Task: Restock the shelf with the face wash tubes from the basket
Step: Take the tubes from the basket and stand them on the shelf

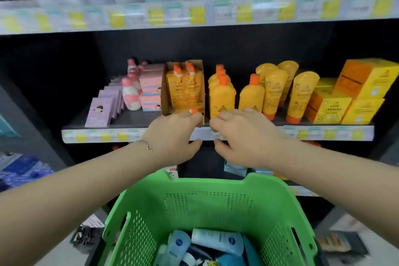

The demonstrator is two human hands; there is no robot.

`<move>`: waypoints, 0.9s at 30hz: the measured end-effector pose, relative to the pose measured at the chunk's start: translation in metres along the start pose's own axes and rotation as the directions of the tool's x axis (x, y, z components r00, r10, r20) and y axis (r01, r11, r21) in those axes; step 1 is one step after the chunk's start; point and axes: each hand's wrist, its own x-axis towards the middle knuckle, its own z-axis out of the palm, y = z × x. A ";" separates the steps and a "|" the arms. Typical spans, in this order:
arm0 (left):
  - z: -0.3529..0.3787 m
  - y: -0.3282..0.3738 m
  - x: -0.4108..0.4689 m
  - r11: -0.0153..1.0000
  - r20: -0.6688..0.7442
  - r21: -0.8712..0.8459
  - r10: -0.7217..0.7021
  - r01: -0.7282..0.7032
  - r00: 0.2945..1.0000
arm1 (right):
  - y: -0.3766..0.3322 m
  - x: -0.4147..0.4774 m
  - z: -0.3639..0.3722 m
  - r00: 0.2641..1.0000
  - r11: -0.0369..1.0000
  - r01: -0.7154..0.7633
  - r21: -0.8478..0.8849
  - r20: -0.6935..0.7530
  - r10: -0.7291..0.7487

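Tubes: face wash tubes (217,242) lay heaped in the green basket (207,192), low and near the body, well below both hands.
Axis: topmost white tube lay roughly crosswise, left to right.
Left hand (172,136): at the middle shelf (133,135) edge, fingers curled by the cardboard tray (183,90); whether it gripped anything, could not tell.
Right hand (244,136): just beside it, fingers bent, seemingly empty.
Nearer hand: neither clearly; both would need to drop back toward the basket.
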 end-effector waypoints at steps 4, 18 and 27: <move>0.046 0.003 -0.024 0.997 0.133 -0.072 -0.018 0.028 0.991 | -0.011 -0.028 0.032 0.987 0.997 -0.049 0.064 0.159 0.038; 0.172 0.020 -0.082 0.993 0.585 -0.074 -0.036 0.097 0.811 | -0.061 -0.079 0.124 0.839 0.962 -0.181 0.204 0.542 0.043; 0.257 0.021 -0.111 0.972 0.823 -0.009 -0.125 0.234 0.553 | -0.072 -0.088 0.164 0.462 0.913 -0.381 0.148 0.886 0.049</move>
